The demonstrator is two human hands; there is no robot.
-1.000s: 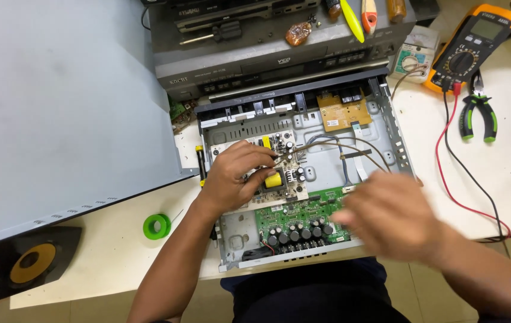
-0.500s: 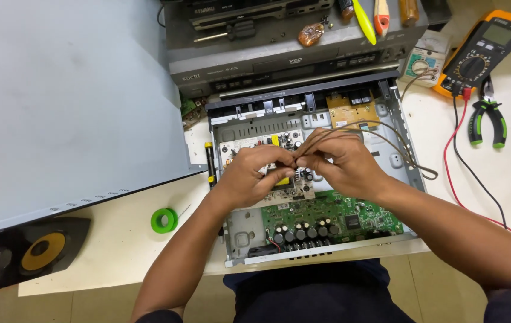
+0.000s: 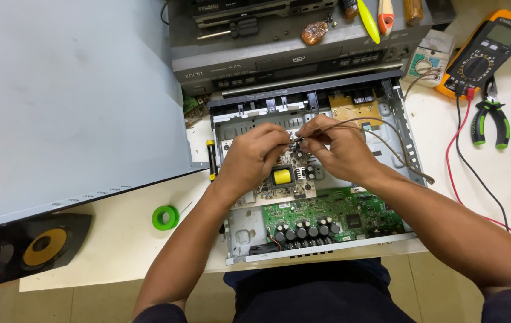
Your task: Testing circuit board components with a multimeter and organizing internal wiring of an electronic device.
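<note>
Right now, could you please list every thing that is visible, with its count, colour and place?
opened player chassis: 1, grey, centre
green circuit board: 1, chassis front
small board with yellow part: 1, beige, under hands
brown cable: 1, from the fingers to chassis right
second player: 1, grey, behind
metal cover: 1, grey, left
tape roll: 1, green, table left
speaker: 1, black and yellow, lower left
multimeter: 1, orange, upper right
pliers: 1, green-handled, right
left hand: pinching at the small board
right hand: pinching the cable end
</note>
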